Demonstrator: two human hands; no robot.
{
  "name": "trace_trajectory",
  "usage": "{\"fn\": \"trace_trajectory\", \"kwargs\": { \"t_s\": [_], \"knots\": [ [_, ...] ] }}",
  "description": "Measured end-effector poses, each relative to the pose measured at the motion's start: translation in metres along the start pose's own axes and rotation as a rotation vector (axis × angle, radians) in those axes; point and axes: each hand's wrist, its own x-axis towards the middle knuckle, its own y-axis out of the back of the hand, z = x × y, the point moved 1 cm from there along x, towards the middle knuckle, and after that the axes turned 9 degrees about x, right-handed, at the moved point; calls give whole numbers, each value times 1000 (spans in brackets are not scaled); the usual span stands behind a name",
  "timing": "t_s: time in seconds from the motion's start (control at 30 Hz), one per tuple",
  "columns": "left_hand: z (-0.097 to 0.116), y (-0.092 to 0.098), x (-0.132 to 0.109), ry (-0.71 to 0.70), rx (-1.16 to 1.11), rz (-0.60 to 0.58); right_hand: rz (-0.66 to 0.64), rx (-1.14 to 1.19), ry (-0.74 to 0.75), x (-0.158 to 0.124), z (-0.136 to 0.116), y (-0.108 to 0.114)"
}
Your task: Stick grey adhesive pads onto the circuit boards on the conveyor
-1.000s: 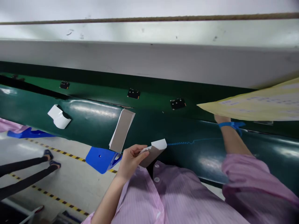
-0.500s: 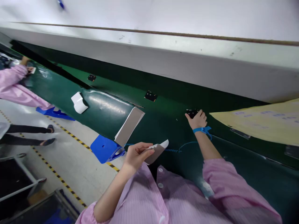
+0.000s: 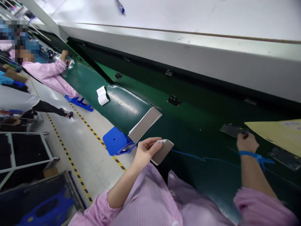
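Note:
My left hand point(image 3: 148, 149) pinches a bent, grey-and-white sheet point(image 3: 162, 152) between thumb and fingers, just in front of my body. At the right, my right hand point(image 3: 247, 143), with a blue strap round the wrist, reaches over the green surface point(image 3: 188, 125). Its fingers are curled together around something dark and blurred, at the right end of a dark flat board point(image 3: 231, 129). A small black board with light spots point(image 3: 174, 100) lies between my hands, farther back. Left of my left hand lies a stack of long grey-and-white strips point(image 3: 145, 125).
A yellow sheet point(image 3: 277, 133) hangs over another dark board point(image 3: 285, 158). A coiled blue cord point(image 3: 188, 154) crosses the surface. Farther left are a curled white sheet point(image 3: 102, 95), a blue stool point(image 3: 115, 141) and a co-worker in a pink sleeve point(image 3: 51, 70). A white shelf point(image 3: 199, 40) overhangs the back.
The view has turned left. My right hand has moved right, away from where it touched a small black board, and its fingers are now curled. My left hand still holds the sheet.

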Motion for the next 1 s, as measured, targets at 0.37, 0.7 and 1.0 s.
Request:
{"fn": "trace_trajectory", "kwargs": {
  "t_s": [0.37,0.7,1.0],
  "knots": [
    [7,0,4,-132,64,-201,-144,64,153,-75,-263,-112],
    [11,14,0,-271,197,-311,-95,-78,157,-79,-272,-120],
    [13,20,9,-448,303,-289,-134,-40,195,-71,-266,-131]
  ]
}}
